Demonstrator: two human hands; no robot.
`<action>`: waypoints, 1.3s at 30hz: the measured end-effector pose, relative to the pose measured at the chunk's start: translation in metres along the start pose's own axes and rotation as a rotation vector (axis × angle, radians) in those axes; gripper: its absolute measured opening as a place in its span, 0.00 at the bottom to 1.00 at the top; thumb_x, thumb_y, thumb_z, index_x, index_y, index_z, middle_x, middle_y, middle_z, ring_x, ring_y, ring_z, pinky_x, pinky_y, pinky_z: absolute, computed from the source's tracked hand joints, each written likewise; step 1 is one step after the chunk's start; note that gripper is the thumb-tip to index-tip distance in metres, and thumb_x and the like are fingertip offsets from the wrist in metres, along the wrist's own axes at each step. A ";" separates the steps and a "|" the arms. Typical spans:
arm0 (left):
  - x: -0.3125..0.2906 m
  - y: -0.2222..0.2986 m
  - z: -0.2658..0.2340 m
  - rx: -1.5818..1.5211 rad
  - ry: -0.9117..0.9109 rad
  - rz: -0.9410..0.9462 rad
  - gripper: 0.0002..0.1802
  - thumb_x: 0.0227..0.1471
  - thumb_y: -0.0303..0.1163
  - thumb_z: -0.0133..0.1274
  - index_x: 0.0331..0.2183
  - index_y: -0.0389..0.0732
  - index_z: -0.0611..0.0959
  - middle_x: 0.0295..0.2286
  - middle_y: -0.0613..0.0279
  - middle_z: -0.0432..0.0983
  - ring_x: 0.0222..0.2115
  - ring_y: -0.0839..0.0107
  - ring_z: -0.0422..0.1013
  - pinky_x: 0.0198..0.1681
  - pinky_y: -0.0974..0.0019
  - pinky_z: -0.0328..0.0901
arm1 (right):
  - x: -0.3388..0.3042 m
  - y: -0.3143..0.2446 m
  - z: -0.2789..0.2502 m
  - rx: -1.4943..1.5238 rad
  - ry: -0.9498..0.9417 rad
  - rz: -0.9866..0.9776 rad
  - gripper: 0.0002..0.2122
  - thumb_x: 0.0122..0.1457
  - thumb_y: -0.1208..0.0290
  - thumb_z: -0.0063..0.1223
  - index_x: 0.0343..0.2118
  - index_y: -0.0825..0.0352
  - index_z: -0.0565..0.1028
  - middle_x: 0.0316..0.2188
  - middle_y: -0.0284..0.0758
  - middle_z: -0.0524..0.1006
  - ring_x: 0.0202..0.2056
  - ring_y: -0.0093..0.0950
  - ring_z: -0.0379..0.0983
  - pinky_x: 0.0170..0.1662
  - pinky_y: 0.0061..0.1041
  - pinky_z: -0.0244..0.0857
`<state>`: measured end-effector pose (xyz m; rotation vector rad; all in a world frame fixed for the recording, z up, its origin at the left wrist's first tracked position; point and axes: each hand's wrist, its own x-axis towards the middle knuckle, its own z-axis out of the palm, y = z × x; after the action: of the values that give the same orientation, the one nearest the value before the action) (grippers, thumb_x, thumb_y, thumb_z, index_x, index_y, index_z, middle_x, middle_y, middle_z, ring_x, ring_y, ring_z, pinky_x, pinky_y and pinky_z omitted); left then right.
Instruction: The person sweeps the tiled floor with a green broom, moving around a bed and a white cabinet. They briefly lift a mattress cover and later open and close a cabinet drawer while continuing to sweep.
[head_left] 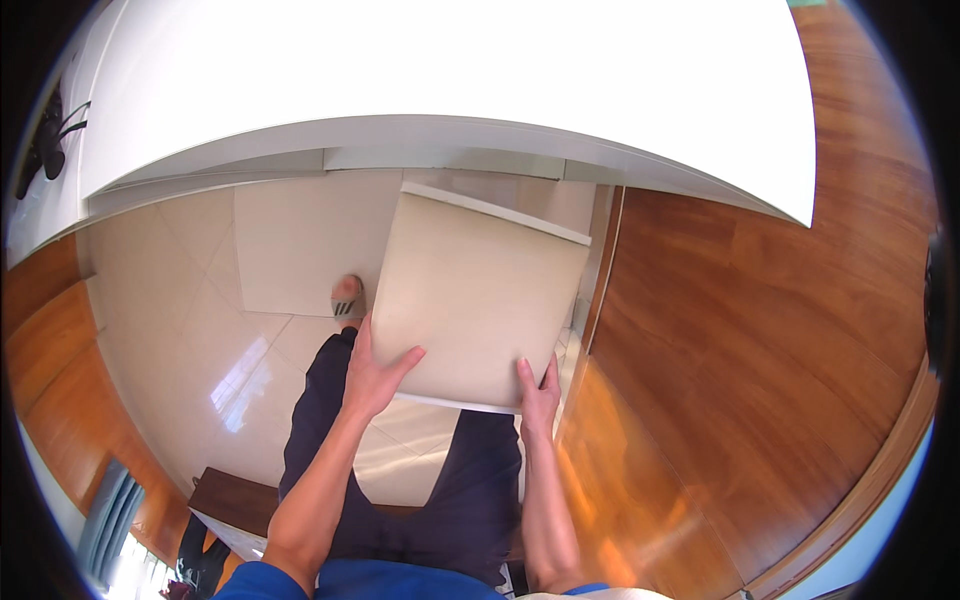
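Tilted slightly clockwise, a flat beige panel [480, 295] with a raised white strip [495, 212] along its far edge is held out over my lap. My left hand [376, 378] grips its near left corner, thumb on the top face and the other fingers hidden at the side or below. At the near right corner, my right hand [540, 398] holds it in the same way, its thumb on the face. The underside is out of sight, so I cannot tell how deep the piece is.
A large white tabletop [450, 70] stretches across the far side, with black cables [65, 135] at its left end. Brown wood panelling [740, 350] rises on the right. My foot in a sandal [346, 295] rests on the tiled floor [180, 300]. A dark brown box-like piece [235, 500] stands lower left.
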<state>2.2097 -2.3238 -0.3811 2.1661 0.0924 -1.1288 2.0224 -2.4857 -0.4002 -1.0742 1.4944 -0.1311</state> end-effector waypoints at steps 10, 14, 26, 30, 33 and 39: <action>-0.007 -0.074 0.027 -0.108 0.054 -0.130 0.47 0.47 0.47 0.65 0.61 0.38 0.61 0.55 0.49 0.68 0.55 0.59 0.67 0.57 0.62 0.61 | 0.012 0.067 -0.004 -0.218 -0.003 0.008 0.37 0.55 0.60 0.64 0.63 0.72 0.60 0.59 0.45 0.67 0.59 0.34 0.63 0.61 0.29 0.55; -0.017 -0.105 0.044 -0.126 0.104 -0.189 0.48 0.47 0.48 0.65 0.61 0.36 0.62 0.53 0.47 0.68 0.54 0.59 0.68 0.57 0.62 0.62 | 0.007 0.089 -0.010 -0.222 0.008 -0.006 0.36 0.54 0.60 0.66 0.61 0.73 0.61 0.57 0.46 0.67 0.58 0.34 0.63 0.61 0.30 0.55; -0.029 -0.149 0.045 0.096 0.042 -0.466 0.57 0.41 0.67 0.60 0.54 0.27 0.64 0.49 0.36 0.70 0.51 0.46 0.70 0.54 0.55 0.65 | -0.026 0.127 -0.023 -0.673 -0.124 0.328 0.48 0.44 0.51 0.73 0.57 0.81 0.57 0.53 0.50 0.68 0.54 0.38 0.68 0.58 0.31 0.61; -0.031 -0.156 0.046 0.149 -0.050 -0.552 0.62 0.43 0.71 0.56 0.57 0.22 0.59 0.51 0.31 0.68 0.53 0.45 0.67 0.56 0.57 0.63 | -0.017 0.123 -0.039 -0.702 -0.322 0.398 0.52 0.41 0.52 0.75 0.58 0.83 0.54 0.56 0.52 0.66 0.56 0.39 0.67 0.58 0.31 0.62; -0.027 -0.156 0.041 0.150 -0.120 -0.627 0.64 0.42 0.72 0.54 0.59 0.24 0.57 0.54 0.32 0.65 0.56 0.46 0.64 0.59 0.57 0.61 | 0.007 0.119 -0.052 -0.660 -0.702 0.443 0.55 0.41 0.51 0.74 0.63 0.80 0.50 0.62 0.49 0.61 0.60 0.40 0.62 0.59 0.33 0.61; -0.005 -0.109 0.042 0.176 0.071 -0.015 0.60 0.45 0.74 0.49 0.65 0.39 0.54 0.63 0.45 0.52 0.64 0.50 0.51 0.61 0.50 0.58 | 0.066 0.053 -0.035 -0.575 -0.148 -0.199 0.35 0.60 0.51 0.56 0.64 0.66 0.59 0.60 0.47 0.66 0.59 0.41 0.65 0.58 0.36 0.61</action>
<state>2.1385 -2.2647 -0.4522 2.3657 0.0418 -1.1040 1.9752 -2.5170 -0.4720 -1.6550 1.3165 0.2519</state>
